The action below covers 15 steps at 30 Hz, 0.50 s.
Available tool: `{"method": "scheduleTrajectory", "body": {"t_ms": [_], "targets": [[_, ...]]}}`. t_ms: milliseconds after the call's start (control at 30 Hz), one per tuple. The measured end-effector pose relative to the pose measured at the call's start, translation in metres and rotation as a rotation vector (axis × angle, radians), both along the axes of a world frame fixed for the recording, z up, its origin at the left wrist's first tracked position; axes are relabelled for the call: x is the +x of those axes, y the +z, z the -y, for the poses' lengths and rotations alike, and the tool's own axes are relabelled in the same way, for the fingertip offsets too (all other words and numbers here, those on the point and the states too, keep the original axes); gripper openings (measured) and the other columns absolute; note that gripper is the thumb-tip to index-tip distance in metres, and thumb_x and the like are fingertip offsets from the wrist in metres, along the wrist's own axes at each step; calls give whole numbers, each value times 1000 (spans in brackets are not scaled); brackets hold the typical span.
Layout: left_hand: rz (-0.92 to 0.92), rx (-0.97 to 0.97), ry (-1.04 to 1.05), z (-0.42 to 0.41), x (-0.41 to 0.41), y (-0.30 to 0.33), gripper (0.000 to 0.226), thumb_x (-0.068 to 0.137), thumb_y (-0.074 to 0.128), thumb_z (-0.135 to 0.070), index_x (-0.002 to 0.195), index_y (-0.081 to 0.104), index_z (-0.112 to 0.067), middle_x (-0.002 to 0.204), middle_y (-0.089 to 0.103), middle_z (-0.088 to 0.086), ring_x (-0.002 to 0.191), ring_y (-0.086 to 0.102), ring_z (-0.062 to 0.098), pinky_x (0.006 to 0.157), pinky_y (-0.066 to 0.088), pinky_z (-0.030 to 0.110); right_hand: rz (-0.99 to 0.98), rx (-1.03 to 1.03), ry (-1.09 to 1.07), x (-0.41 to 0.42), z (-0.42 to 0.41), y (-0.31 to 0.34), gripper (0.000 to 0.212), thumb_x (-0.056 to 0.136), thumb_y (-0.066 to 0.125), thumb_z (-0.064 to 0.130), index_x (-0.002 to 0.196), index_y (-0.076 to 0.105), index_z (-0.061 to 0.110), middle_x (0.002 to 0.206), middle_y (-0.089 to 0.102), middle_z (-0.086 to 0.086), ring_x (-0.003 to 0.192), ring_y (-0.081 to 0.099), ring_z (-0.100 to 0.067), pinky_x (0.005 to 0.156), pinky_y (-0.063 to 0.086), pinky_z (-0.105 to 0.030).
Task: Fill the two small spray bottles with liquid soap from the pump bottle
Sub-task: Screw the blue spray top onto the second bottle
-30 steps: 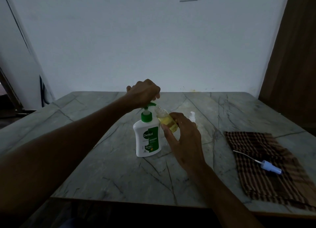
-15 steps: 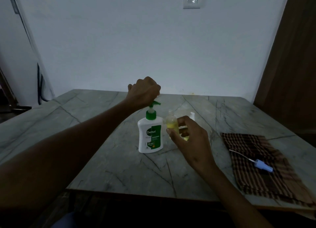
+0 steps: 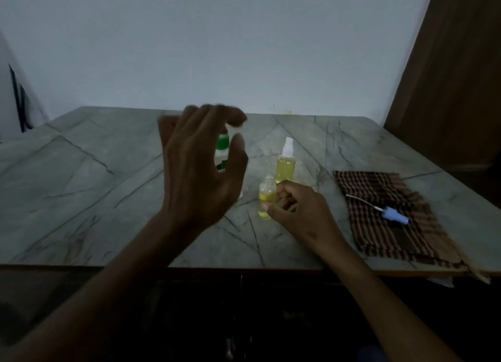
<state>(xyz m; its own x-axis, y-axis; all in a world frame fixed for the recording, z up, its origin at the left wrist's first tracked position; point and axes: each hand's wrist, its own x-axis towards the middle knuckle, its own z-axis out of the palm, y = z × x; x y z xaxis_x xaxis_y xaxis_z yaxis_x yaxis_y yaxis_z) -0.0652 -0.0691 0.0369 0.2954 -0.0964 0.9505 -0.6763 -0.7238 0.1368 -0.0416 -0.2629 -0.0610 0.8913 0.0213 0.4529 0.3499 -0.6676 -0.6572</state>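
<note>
The right hand (image 3: 295, 209) pinched the open small spray bottle (image 3: 267, 199), upright on the marble table (image 3: 81, 199). At its 10 o'clock, the left hand (image 3: 202, 171) hovered, fingers spread, holding nothing, before the pump bottle (image 3: 222, 144). At 1 o'clock stood the capped spray bottle (image 3: 286, 163).

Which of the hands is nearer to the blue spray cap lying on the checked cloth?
The right hand. It grips the small open bottle just left of the checked cloth where the blue spray cap lies. The left hand is raised farther left, in front of the pump bottle.
</note>
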Motion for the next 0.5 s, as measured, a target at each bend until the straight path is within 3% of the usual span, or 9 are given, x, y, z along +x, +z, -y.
{"method": "scheduleTrajectory", "body": {"t_ms": [133,300,400,500], "targets": [[-190,24,-32,9,-14,-41,11,90,62,-19,97,70,-14,93,70,-9,83,62,11,80,31,31,-32,-35,0,-1,2,0,26,81,79,41,91,66,22,81,67,7,73,63,-9,68,55,-38],[-521,-36,-66,20,-9,-74,18,89,65,-36,105,66,-27,104,71,-14,91,67,7,87,42,37,8,-58,5,-24,19,12,40,82,79,43,118,68,29,100,66,15,84,62,-2,73,52,-23],[-637,-69,-97,19,-4,-83,29,86,66,-44,110,65,-29,107,69,-15,97,66,6,92,53,51,82,-131,-77,-41,66,33,21,96,64,46,106,73,30,96,67,15,86,60,-1,74,48,-20],[-715,-80,-89,21,-1,-86,34,83,65,-51,111,63,-32,107,67,-20,101,64,4,95,53,52,97,-271,-302,-41,130,38,43,107,38,44,97,74,22,94,66,1,88,60,-16,81,43,-32]]}}
